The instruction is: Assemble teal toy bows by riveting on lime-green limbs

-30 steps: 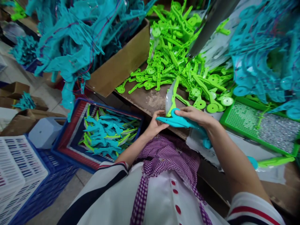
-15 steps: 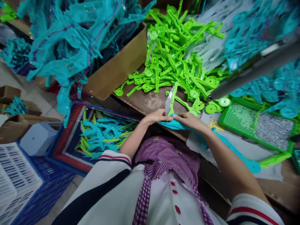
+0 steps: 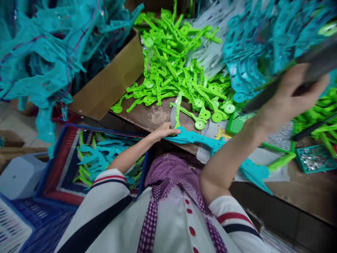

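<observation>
My left hand (image 3: 164, 131) pinches the near end of a long teal plastic part (image 3: 196, 137) at the table's edge. A lime-green arm with a translucent grey blade (image 3: 176, 111) stands up from that end, by my thumb. Farther right, another lime-green arm (image 3: 283, 162) sticks out from the teal part's other end. My right hand (image 3: 296, 86) is raised at the right, its fingers wrapped around a dark electric screwdriver (image 3: 263, 97). The tool's tip points down and left, above a green tray (image 3: 279, 149) of small metal pieces, and does not touch the teal part.
Lime-green arms (image 3: 171, 66) lie heaped across the table, with grey blades (image 3: 207, 38) and teal parts (image 3: 242, 52) behind. A cardboard box (image 3: 110, 77) overflows with teal pieces at left. Below it sits a lined blue crate (image 3: 56, 168). A small teal tray (image 3: 316, 160) stands right.
My right hand has left the teal part, moved up and right, and taken hold of the electric screwdriver. My left hand still holds the part. The view has shifted to the right.
</observation>
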Motion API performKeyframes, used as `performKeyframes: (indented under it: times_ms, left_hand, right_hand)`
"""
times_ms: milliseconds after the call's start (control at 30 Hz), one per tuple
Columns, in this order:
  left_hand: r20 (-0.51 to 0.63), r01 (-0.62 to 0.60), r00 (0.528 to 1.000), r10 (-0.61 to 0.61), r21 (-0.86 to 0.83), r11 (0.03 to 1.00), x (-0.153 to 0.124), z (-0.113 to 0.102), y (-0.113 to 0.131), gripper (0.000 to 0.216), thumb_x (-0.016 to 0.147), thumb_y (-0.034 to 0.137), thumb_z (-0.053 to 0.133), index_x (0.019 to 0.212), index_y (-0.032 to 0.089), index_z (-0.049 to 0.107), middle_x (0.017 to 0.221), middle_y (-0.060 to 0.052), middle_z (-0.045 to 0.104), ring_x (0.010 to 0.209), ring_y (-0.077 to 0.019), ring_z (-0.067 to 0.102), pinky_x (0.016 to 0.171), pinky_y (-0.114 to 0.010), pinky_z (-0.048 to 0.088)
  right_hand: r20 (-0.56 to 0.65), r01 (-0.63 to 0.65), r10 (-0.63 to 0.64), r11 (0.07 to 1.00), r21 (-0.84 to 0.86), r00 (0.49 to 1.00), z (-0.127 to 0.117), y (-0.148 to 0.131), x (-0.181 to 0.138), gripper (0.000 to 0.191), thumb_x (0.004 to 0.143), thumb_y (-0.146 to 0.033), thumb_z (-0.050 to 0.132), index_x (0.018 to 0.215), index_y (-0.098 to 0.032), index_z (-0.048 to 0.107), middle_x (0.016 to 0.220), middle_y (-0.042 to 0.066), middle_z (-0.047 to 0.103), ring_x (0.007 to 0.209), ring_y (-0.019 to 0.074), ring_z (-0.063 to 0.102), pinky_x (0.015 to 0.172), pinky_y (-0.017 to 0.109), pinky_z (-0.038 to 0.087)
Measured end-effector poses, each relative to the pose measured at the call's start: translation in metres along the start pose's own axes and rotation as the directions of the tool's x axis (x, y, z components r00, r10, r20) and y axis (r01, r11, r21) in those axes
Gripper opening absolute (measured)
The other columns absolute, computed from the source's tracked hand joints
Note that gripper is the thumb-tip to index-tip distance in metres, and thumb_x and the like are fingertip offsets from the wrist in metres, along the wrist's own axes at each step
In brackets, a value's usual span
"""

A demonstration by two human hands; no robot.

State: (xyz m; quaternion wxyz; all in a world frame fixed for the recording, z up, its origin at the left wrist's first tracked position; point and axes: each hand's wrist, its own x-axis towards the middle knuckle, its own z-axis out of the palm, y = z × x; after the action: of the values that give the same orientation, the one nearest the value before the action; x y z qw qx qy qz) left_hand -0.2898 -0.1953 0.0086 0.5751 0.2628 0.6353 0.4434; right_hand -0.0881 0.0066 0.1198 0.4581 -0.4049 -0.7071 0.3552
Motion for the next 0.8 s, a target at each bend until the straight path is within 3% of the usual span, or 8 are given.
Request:
performKeyframes:
  times_ms: [67, 100, 267, 367, 467, 533, 633, 800]
  left_hand:
    - [-0.007, 0.045, 0.999, -0.045, -0.011, 0.999, 0.000, 0.000, 0.000, 0.024, 0.067, 0.030, 0.081, 0.080, 0.016, 0.067, 0.074, 0.001, 0.066, 0.068, -0.0122, 0.058, 0.066, -0.024, 0.045]
    - [-0.012, 0.063, 0.998, -0.063, -0.020, 0.998, 0.000, 0.000, -0.001, 0.024, 0.067, 0.029, 0.081, 0.083, 0.016, 0.067, 0.077, 0.000, 0.068, 0.071, -0.0125, 0.060, 0.068, -0.024, 0.046]
    - [-0.024, 0.126, 0.991, -0.128, -0.079, 0.989, 0.001, 0.001, 0.002, 0.035, 0.061, 0.032, 0.085, 0.087, 0.016, 0.069, 0.081, -0.001, 0.071, 0.073, -0.0136, 0.062, 0.071, -0.026, 0.048]
    - [-0.012, 0.148, 0.989, -0.150, -0.106, 0.983, 0.000, 0.003, 0.003, 0.040, 0.056, 0.035, 0.088, 0.085, 0.015, 0.069, 0.078, -0.001, 0.071, 0.073, -0.0145, 0.062, 0.072, -0.027, 0.048]
    - [-0.039, 0.143, 0.988, -0.148, -0.113, 0.983, -0.001, 0.005, 0.002, 0.044, 0.055, 0.040, 0.088, 0.087, 0.015, 0.070, 0.078, -0.001, 0.072, 0.075, -0.0158, 0.063, 0.074, -0.028, 0.048]
    - [-0.064, 0.137, 0.987, -0.144, -0.107, 0.985, -0.002, 0.007, 0.001, 0.047, 0.054, 0.043, 0.088, 0.087, 0.015, 0.071, 0.078, -0.001, 0.072, 0.075, -0.0161, 0.063, 0.074, -0.028, 0.047]
    - [-0.087, 0.140, 0.985, -0.150, -0.111, 0.984, -0.002, 0.009, 0.003, 0.047, 0.051, 0.044, 0.089, 0.084, 0.016, 0.070, 0.076, 0.000, 0.071, 0.073, -0.0156, 0.062, 0.072, -0.027, 0.046]
    - [-0.086, 0.177, 0.978, -0.188, -0.123, 0.976, 0.002, 0.009, 0.008, 0.049, 0.050, 0.042, 0.090, 0.087, 0.016, 0.072, 0.079, -0.001, 0.072, 0.075, -0.0164, 0.063, 0.074, -0.028, 0.047]
  right_hand:
    - [-0.373, 0.087, -0.069, 0.996, 0.031, 0.925, 0.010, -0.003, 0.009, 0.045, 0.083, -0.057, 0.066, 0.100, -0.015, 0.065, 0.097, 0.007, 0.065, 0.106, 0.0250, 0.065, 0.095, 0.040, 0.050]
    - [-0.451, 0.114, -0.077, 0.992, 0.056, 0.889, 0.010, -0.001, 0.008, 0.042, 0.076, -0.049, 0.077, 0.095, -0.014, 0.065, 0.092, 0.007, 0.065, 0.099, 0.0245, 0.066, 0.092, 0.040, 0.051]
    - [-0.283, 0.033, 0.050, 0.959, 0.282, 0.958, -0.018, 0.026, 0.000, 0.027, 0.080, -0.042, 0.071, 0.084, -0.017, 0.061, 0.077, 0.004, 0.062, 0.066, 0.0153, 0.063, 0.071, 0.037, 0.054]
    - [-0.329, 0.036, 0.057, 0.963, 0.269, 0.943, -0.029, 0.052, 0.017, 0.037, 0.083, -0.055, 0.064, 0.081, -0.019, 0.056, 0.071, -0.001, 0.057, 0.051, 0.0101, 0.054, 0.059, 0.033, 0.051]
    - [-0.403, 0.065, 0.036, 0.970, 0.234, 0.915, -0.025, 0.076, 0.039, 0.049, 0.071, -0.063, 0.075, 0.078, -0.020, 0.054, 0.065, -0.005, 0.051, 0.049, 0.0090, 0.049, 0.053, 0.030, 0.048]
    - [-0.341, 0.067, 0.025, 0.965, 0.253, 0.940, -0.018, 0.088, 0.048, 0.052, 0.065, -0.065, 0.079, 0.074, -0.019, 0.055, 0.061, -0.005, 0.049, 0.049, 0.0106, 0.051, 0.051, 0.030, 0.047]
    - [-0.290, 0.085, 0.004, 0.952, 0.294, 0.957, -0.008, 0.100, 0.053, 0.056, 0.068, -0.073, 0.073, 0.071, -0.019, 0.057, 0.060, -0.002, 0.050, 0.046, 0.0121, 0.052, 0.046, 0.029, 0.042]
    - [-0.420, 0.137, 0.037, 0.917, 0.375, 0.907, -0.002, 0.113, 0.058, 0.057, 0.075, -0.077, 0.061, 0.070, -0.021, 0.052, 0.066, 0.001, 0.055, 0.040, 0.0077, 0.046, 0.038, 0.024, 0.033]
